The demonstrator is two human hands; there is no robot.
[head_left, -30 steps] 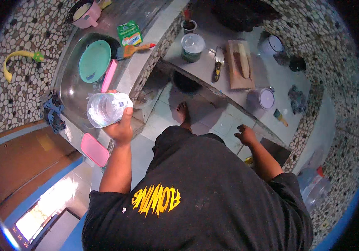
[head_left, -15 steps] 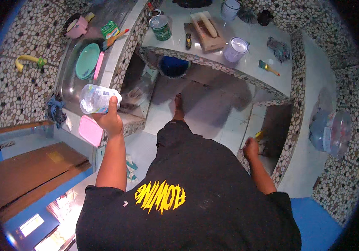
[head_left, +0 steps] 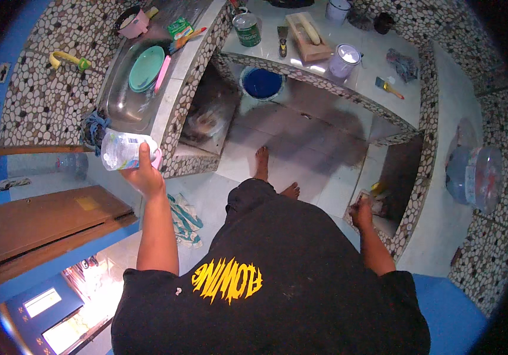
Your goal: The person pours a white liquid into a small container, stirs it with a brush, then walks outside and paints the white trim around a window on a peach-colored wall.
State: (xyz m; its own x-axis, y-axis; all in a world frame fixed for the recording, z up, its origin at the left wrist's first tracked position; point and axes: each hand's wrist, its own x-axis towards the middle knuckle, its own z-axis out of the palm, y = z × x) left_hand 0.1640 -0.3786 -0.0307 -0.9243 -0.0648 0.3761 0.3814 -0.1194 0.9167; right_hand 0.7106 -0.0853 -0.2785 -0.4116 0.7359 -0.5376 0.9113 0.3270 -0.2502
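scene viewed by head-worn fisheye, aimed steeply down; black shirt framed closest, left hand and right hand farther out, counter and floor beyond.

The person wears a black shirt, of loose and plain cloth. Its left sleeve and right sleeve are short, so both forearms are bare. On the left part of the front there is a bright yellow print, with jagged, pointed letters. Farther left sits a small pale spot. At the far side, dark legwear shows, and the left foot and right foot are bare.
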